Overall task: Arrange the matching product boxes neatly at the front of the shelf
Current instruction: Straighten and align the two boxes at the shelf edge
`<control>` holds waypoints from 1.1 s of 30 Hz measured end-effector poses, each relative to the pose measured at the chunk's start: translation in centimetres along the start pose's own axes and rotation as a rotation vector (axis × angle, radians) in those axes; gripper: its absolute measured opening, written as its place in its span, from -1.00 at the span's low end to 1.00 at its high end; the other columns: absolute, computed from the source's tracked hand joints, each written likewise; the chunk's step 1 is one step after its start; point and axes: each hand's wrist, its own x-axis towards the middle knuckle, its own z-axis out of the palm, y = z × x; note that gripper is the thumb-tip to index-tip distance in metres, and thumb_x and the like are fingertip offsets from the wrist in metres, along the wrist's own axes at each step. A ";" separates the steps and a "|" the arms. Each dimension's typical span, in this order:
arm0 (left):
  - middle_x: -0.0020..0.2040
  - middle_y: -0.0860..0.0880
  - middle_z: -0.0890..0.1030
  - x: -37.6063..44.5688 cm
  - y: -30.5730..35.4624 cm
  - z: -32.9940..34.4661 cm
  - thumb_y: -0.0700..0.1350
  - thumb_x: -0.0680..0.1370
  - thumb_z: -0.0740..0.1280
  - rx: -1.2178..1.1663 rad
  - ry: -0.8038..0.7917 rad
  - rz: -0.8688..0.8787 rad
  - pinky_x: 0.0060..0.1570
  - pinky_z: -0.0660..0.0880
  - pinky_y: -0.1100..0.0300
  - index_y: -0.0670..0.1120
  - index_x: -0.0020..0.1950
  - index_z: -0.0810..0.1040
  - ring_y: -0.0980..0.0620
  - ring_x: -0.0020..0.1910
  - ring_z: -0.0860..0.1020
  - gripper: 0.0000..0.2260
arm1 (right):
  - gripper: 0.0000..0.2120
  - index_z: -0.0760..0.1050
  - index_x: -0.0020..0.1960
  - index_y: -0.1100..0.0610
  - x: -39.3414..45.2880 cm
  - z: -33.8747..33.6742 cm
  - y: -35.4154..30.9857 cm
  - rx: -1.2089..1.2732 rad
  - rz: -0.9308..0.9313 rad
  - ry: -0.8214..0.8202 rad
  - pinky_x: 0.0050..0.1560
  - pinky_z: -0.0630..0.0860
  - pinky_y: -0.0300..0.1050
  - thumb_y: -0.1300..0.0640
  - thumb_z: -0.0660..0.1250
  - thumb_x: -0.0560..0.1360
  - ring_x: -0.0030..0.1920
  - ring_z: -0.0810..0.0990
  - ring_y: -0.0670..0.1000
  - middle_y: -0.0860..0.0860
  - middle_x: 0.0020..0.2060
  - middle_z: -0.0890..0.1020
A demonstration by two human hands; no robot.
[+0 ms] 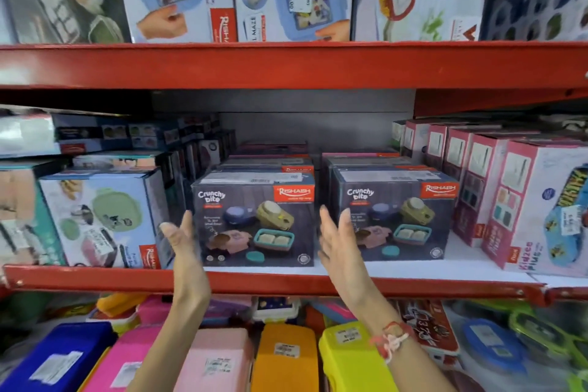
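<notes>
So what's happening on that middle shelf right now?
A person is straightening two matching dark "Crunchy bite" cardboard boxes at the front of the red metal shelf. The left hand and right hand, both open, flank the left dark box, at or near its sides. The right dark box stands beside it, a narrow gap between them, with more matching boxes lined up behind.

Two matching Crunchy Bite boxes side by side at front of red shelf (286,285): left box (254,219), right box (394,216), small gap between. Left hand (181,242) and right hand (337,239) flat-palmed, flanking left box, fingers spread. More identical boxes stacked behind.
</notes>
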 end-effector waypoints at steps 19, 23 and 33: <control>0.46 -0.03 0.40 -1.0 1.0 -4.4 0.65 0.12 -0.09 -0.002 -0.162 -0.041 0.42 0.23 0.01 0.03 0.45 0.35 0.03 0.42 0.35 0.08 | -0.18 -0.11 0.51 -0.31 -2.5 3.3 1.2 -0.367 -0.077 0.233 0.45 0.01 -0.19 -0.56 -0.10 0.31 0.46 0.03 -0.28 -0.37 0.44 0.03; 0.44 -0.02 0.41 -1.3 1.1 -4.5 0.65 0.12 -0.08 -0.003 -0.142 -0.043 0.38 0.26 0.06 0.02 0.45 0.36 0.04 0.41 0.37 0.08 | -0.31 -0.09 0.52 -0.27 -2.6 3.2 1.2 -0.391 -0.076 0.249 0.42 0.03 -0.23 -0.37 -0.05 0.43 0.43 0.05 -0.28 -0.36 0.43 0.05; 0.43 -0.08 0.43 -1.9 1.2 -3.2 0.41 0.39 -0.15 0.054 -0.040 -0.036 0.45 0.23 -0.07 0.00 0.45 0.35 -0.02 0.42 0.37 -0.20 | -0.38 0.02 0.51 -0.29 -2.7 1.8 1.5 -0.375 -0.146 0.221 0.43 0.16 -0.18 -0.33 0.04 0.48 0.50 0.15 -0.20 -0.26 0.53 0.15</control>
